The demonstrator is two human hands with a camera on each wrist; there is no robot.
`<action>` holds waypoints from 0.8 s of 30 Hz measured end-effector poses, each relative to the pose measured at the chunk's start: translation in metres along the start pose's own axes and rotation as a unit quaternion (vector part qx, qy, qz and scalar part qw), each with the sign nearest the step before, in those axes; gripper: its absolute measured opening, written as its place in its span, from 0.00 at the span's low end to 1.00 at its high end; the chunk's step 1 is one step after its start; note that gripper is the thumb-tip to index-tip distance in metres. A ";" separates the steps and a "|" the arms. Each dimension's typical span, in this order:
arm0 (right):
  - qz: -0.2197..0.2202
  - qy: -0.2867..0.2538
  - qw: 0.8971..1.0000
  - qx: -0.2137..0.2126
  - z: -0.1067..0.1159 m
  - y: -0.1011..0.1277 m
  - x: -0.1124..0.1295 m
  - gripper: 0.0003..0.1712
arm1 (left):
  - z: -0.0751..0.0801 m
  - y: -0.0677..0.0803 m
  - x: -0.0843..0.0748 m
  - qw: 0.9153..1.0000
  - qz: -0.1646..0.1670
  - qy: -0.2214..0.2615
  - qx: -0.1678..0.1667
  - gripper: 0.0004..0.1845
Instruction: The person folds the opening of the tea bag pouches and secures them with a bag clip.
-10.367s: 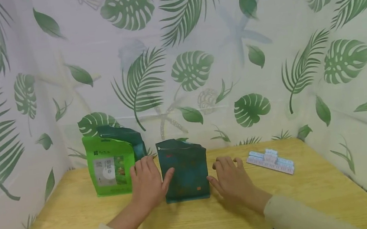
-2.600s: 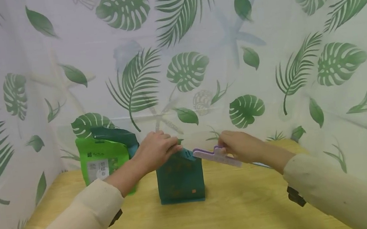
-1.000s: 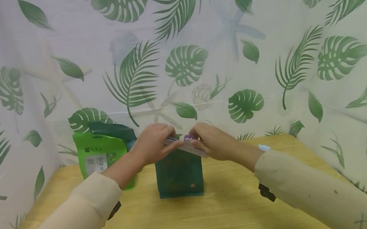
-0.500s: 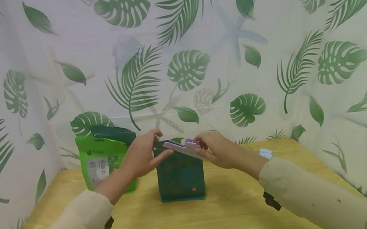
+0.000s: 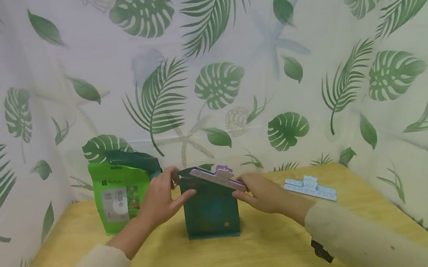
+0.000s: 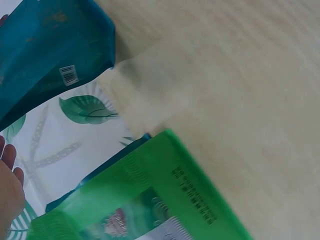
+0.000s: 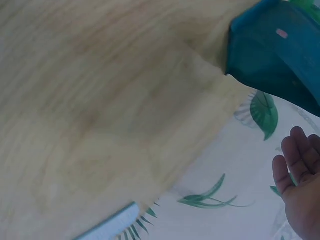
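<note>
a leaf-print curtain wraps round a pale wooden counter (image 5: 227,258), where a dark teal stand-up pouch (image 5: 211,210) stands at the middle with a lilac sealing clip (image 5: 218,177) now clamped aslant across its folded top; half a second ago both hands were pressing that clip on, so the pouch looks closed. the left hand (image 5: 161,198) and right hand (image 5: 261,191) have dropped to the pouch's sides, fingers relaxed and touching it, pinching nothing. a bright green pouch (image 5: 121,200) stands to its left with a white label too small to read, and a pale blue clip (image 5: 310,186) lies to the right.

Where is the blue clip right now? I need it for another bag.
In the head view the blue clip lies flat on the wooden table, right of the right hand and the teal bag, near the leaf-print backdrop.
</note>
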State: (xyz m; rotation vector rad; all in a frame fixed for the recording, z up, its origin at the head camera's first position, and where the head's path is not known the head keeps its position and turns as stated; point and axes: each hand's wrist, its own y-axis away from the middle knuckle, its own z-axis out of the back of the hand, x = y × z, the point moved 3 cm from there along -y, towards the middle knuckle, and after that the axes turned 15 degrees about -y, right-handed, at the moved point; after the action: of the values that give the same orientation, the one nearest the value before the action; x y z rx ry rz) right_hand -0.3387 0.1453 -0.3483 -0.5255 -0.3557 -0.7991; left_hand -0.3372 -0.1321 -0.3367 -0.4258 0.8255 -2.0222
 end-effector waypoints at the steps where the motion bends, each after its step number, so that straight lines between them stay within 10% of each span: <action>1: -0.008 -0.002 1.000 0.003 -0.003 0.002 -0.003 0.19 | -0.002 0.003 0.000 1.000 0.004 0.004 -0.001 0.32; 12: -0.042 -0.049 0.998 0.002 -0.026 0.021 -0.014 0.28 | -0.016 0.031 0.002 0.998 0.051 0.036 0.016 0.31; 24: 0.017 0.056 0.998 -0.024 -0.048 0.028 -0.015 0.17 | -0.033 0.051 -0.003 0.993 0.090 0.021 0.072 0.32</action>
State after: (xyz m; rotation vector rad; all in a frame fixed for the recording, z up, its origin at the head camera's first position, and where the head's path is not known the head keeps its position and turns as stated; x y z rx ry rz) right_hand -0.3222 0.1430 -0.4034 -0.5284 -0.2230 -0.8021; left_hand -0.3234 -0.1360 -0.3954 -0.2181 0.7109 -1.9133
